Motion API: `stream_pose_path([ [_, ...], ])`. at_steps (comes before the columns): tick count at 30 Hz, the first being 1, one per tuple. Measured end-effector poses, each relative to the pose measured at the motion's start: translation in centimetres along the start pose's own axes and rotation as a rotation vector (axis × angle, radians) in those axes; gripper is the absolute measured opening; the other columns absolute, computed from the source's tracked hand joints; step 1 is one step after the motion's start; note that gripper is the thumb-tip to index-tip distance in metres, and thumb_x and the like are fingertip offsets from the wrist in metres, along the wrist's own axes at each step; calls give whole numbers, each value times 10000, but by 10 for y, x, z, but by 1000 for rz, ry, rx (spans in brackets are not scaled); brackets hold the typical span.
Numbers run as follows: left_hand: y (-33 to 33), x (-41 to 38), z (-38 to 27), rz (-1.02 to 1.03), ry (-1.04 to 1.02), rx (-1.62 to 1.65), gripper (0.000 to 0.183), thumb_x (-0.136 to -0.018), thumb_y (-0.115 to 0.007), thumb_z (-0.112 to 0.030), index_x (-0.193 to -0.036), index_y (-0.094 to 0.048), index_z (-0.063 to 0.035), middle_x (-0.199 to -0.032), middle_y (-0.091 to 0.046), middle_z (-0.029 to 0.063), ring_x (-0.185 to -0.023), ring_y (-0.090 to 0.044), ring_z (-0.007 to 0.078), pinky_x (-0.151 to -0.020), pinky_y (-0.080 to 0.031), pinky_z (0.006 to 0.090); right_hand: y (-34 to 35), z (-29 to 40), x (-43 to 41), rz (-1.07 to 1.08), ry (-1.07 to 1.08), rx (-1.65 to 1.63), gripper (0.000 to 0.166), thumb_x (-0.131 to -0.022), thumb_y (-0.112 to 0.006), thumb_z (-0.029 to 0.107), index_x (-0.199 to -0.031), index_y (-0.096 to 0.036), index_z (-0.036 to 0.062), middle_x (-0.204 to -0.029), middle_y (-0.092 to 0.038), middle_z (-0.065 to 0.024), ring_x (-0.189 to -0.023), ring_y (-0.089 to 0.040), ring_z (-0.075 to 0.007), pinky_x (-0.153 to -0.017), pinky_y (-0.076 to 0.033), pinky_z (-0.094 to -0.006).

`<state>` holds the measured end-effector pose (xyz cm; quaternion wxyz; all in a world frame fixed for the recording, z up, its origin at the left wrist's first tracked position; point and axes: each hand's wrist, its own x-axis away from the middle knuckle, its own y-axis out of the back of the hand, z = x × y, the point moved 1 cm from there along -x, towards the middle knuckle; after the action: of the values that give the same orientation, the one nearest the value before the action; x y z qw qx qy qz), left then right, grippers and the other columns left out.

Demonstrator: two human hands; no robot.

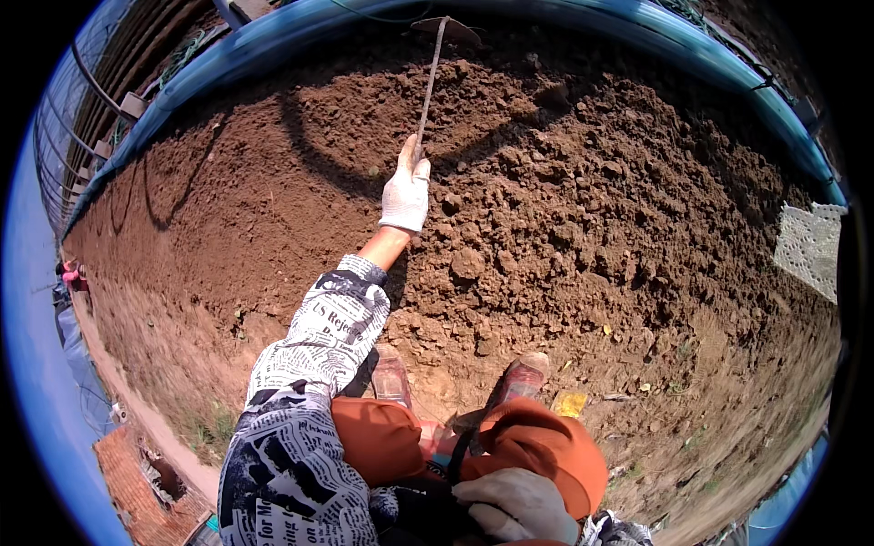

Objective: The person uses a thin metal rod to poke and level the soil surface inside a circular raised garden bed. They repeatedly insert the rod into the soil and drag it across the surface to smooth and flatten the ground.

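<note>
My left hand (pixel 407 191), in a white knit glove with bare fingertips showing, reaches forward and is closed around the end of a thin handle (pixel 431 85). At the handle's far end a broad, flat metal blade (pixel 447 29) like a hoe's lies in shadow by the blue plastic sheeting. Under the hand spreads loose, cloddy brown soil (pixel 532 225). My right hand (pixel 517 504), in a soiled pale glove, rests near my lap by the orange trousers, its fingers bent; whether it holds anything cannot be told.
Rolled blue plastic sheeting (pixel 655 31) borders the soil at the far side. My shoes (pixel 522 377) stand at the soil's near edge, with a yellow wrapper (pixel 569 403) beside them. White lace-like material (pixel 811 247) is at right. A person in pink (pixel 72 275) is far left.
</note>
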<state>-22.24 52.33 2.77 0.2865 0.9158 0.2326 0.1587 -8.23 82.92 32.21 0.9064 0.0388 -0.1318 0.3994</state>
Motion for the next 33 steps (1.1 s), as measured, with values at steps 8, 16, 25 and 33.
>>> stream_pose_path([
  [8, -29, -24, 38, 118, 191, -3, 517, -981, -428, -379, -1456, -336, -196, -1145, -636, 220, -1018, -624, 387, -879, -477, 460, -7, -1, -2, -1, -21, -6, 184, -870, -653, 80, -1047, -677, 34, -884, -672, -105, -824, -644, -253, -731, -511, -338],
  [16, -31, -46, -2, 156, 260, -21, 486, -969, -468, -368, -1398, -422, -145, -1189, -626, 195, -1095, -596, 354, -940, -451, 432, -7, 0, -3, 65, -1, -10, 208, -880, -624, 98, -1066, -665, 15, -963, -674, -130, -872, -647, -274, -776, -515, -356],
  [25, -105, -24, -56, 473, 146, -274, 537, -982, -433, -373, -1470, -306, -191, -1252, -597, 203, -1111, -597, 363, -961, -447, 437, -8, -32, -1, 14, 529, -286, 231, -869, -597, 57, -1058, -640, -69, -997, -655, -198, -851, -650, -336, -792, -520, -390],
  [33, -106, -20, -90, 159, 248, 173, 510, -975, -465, -361, -1441, -366, -180, -1083, -656, 217, -982, -637, 381, -865, -490, 444, 5, 3, 7, -80, 57, -34, 170, -849, -630, 52, -991, -668, -32, -882, -662, -159, -810, -656, -294, -722, -523, -352],
])
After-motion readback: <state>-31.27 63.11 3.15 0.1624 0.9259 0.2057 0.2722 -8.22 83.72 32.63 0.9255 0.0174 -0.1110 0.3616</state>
